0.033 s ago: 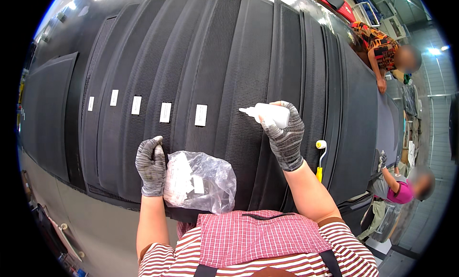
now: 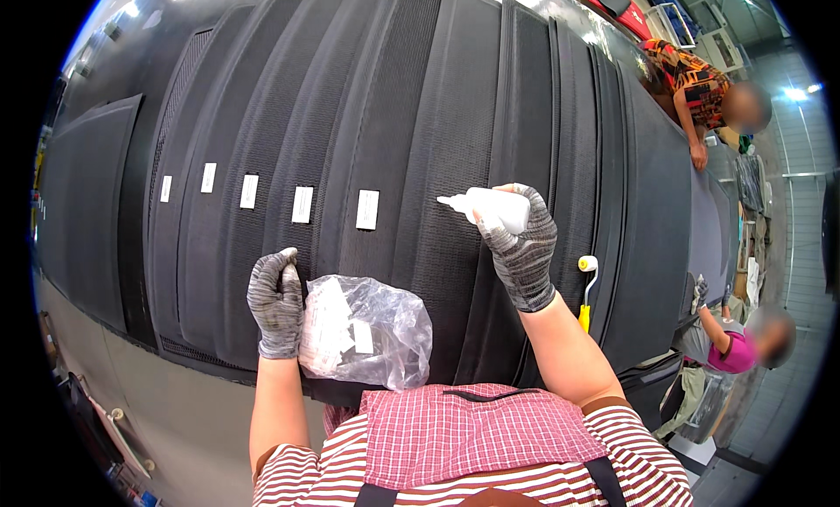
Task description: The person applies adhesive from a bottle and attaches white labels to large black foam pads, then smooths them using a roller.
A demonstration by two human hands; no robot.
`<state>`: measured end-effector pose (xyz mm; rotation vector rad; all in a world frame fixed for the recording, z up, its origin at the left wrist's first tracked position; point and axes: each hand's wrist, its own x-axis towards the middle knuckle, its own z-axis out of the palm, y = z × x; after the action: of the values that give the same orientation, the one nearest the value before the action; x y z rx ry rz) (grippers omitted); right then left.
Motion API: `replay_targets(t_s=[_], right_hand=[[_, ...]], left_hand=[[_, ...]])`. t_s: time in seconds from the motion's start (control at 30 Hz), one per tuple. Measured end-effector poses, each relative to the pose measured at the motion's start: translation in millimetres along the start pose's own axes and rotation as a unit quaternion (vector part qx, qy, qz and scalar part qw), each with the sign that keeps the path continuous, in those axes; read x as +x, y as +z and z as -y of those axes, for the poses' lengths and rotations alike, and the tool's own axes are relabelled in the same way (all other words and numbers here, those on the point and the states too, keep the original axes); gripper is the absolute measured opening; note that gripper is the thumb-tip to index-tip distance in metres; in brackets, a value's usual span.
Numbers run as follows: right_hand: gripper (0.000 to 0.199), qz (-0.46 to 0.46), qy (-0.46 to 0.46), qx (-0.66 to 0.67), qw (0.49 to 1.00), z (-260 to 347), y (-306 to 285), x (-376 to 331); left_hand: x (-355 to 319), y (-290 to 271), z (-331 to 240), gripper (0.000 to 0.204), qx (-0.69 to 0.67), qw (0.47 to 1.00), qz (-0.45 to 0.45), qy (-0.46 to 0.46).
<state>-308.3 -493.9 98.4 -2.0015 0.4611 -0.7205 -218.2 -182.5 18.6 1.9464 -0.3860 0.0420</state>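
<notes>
My right hand (image 2: 523, 249), in a grey striped knit glove, is closed round a white squeeze bottle (image 2: 500, 211). The bottle lies nearly level in the grip, its narrow nozzle pointing left over a black ribbed panel (image 2: 437, 157). My left hand (image 2: 277, 301), gloved alike, is closed with thumb and fingers together. Whatever those fingers may hold cannot be made out. Right beside this hand lies a clear plastic bag (image 2: 394, 332) with white labels (image 2: 325, 332) in it. On the black panels to the left of the bottle sits a row of several white labels, the nearest label (image 2: 367, 209) among them.
Several black panels overlap across the table. A small roller (image 2: 587, 265) with a yellow handle rests on them, right of my right arm. Another black panel (image 2: 83, 192) lies at far left. Two people stand at right, one in a patterned shirt (image 2: 691, 78), one in a magenta top (image 2: 735, 354).
</notes>
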Motion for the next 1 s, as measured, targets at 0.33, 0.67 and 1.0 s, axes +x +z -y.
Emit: replay_targets(t_s=[0.33,0.67,1.0], right_hand=[[0.027,0.038,-0.158,-0.113,0.98,-5.9,-3.9,2.0],[0.034,0.053,-0.156,-0.116,0.98,-0.5,-6.2,-6.6],[0.033,0.076,-0.237,-0.179,0.952,6.2,-11.3,-16.5]], left_hand=[[1.2,0.7,-7.0,0.021,-0.017,1.0,-0.011,-0.007],[0.5,-1.0,-3.1,0.021,-0.008,1.0,0.001,-0.009],[-0.3,0.1,0.2,0.021,-0.023,1.0,-0.002,-0.01]])
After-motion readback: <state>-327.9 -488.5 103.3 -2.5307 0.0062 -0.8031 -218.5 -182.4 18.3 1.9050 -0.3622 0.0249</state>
